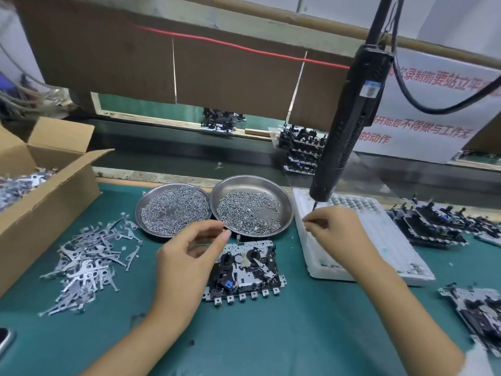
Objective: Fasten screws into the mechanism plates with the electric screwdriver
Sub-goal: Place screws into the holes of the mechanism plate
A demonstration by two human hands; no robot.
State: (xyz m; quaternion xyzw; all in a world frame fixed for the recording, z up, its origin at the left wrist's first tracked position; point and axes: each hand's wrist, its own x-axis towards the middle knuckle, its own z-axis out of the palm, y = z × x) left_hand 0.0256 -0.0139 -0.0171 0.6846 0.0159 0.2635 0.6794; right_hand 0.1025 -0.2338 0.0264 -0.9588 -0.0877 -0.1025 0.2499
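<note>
Judging from the bench, early in the cycle for this piece: mechanism plate [245, 270] lying flat on the green mat [311, 335], near centre, with neither hand nor tool on it. Hanging free at far right, the screwdriver [349, 118], ungripped, its bit tip just above the fingertips of the right hand [332, 226]. Right hand's fingers bunched together as if pinching, probably a screw being offered to the bit, though too small to confirm; cannot tell what, if anything, is held. Left hand [189, 256] hovering just left of the plate, thumb and forefinger curved toward each other with a narrow gap, nothing visibly between them. Two steel dishes [284, 202] of screws just beyond the plate, both still well stocked, the right one partly bare. Stacked at far right, more plates [431, 226]; another [471, 305] at near right; impossible to say which are fastened and which wait. Piled at left, loose metal levers [86, 264], more in the carton [54, 207]. White tray [379, 234] right of the dishes, under the right hand. Likely left: seating the screw on the bit, gripping the driver, driving into the plate, then repeating for the rest.
</note>
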